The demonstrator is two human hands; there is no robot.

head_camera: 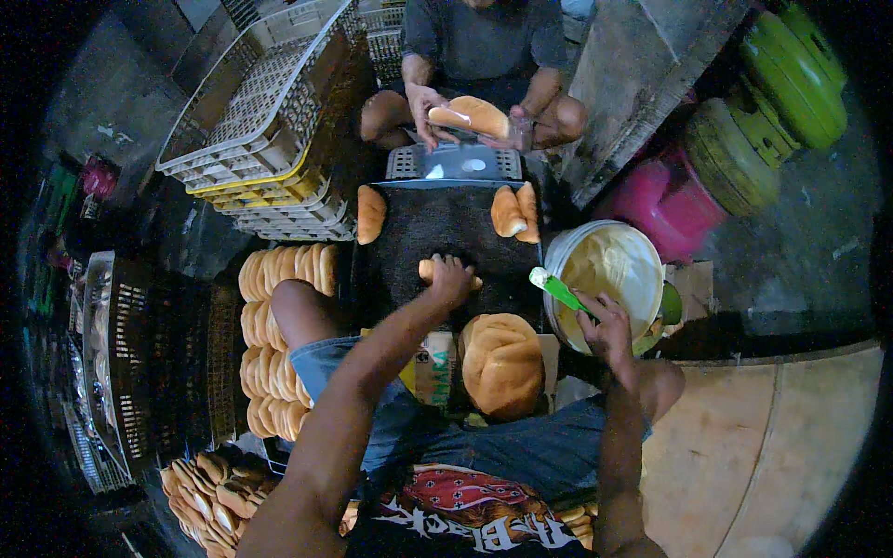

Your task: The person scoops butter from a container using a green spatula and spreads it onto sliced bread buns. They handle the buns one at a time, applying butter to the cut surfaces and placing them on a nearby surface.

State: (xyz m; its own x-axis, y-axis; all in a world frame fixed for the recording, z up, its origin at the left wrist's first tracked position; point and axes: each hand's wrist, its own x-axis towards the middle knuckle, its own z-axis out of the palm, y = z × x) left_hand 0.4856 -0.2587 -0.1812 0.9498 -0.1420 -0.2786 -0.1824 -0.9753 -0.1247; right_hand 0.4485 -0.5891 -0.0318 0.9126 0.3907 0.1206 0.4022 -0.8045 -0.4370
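Observation:
My left hand point(452, 279) grips a small bread roll point(425, 270) from above on a dark work surface point(411, 223). My right hand point(605, 317) holds a green-handled spatula point(564, 291) with white cream on its tip, over the near side of a white bucket point(657, 258) of pale cream point(593, 272). One roll point(371, 214) lies at the surface's far left corner, and a pair of rolls point(508, 211) at its far right corner. A large piled mass of bread point(502, 363) sits between my legs.
Across from me a person point(481, 42) holds a cream-marked roll point(471, 115) above a blue-grey tray point(453, 164). Stacked plastic crates point(279, 157) and rows of rolls point(286, 272) stand left; flat bread pieces point(209, 499) lie lower left. Green gas cylinders point(795, 77) and a pink one point(670, 202) stand right.

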